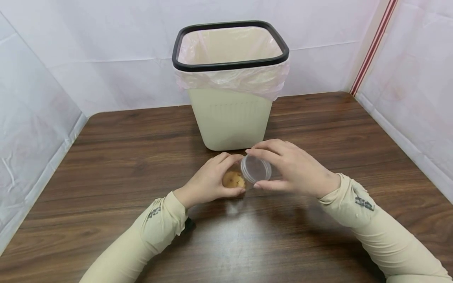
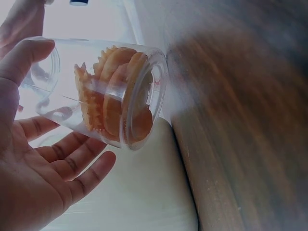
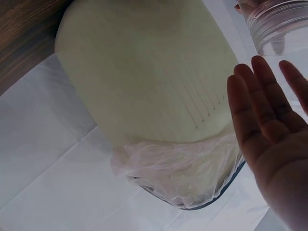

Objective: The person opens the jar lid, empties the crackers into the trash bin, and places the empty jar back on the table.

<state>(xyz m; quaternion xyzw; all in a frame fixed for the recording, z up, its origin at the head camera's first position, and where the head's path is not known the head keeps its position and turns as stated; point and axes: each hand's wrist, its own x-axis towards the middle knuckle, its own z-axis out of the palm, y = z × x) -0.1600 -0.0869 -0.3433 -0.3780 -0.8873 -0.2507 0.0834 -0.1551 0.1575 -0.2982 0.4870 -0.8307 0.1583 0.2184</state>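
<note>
The left hand [image 1: 211, 179] grasps a clear jar [image 2: 65, 67] near the middle of the head view, thumb and fingers around it at nine o'clock. Orange-yellow scalloped biscuits [image 2: 113, 91] stack toward the jar's base; I cannot tell whether that base touches the counter [image 1: 134, 149]. The right hand [image 1: 293, 167] pinches a clear round lid [image 1: 256, 169] between thumb and fingertip; the lid is tilted, just beside the jar between two and three o'clock. At twelve o'clock from the jar, a pale bin [image 1: 231, 118] stands on the counter, its translucent liner [image 1: 233, 78] folded outward below a black rim [image 1: 231, 66].
</note>
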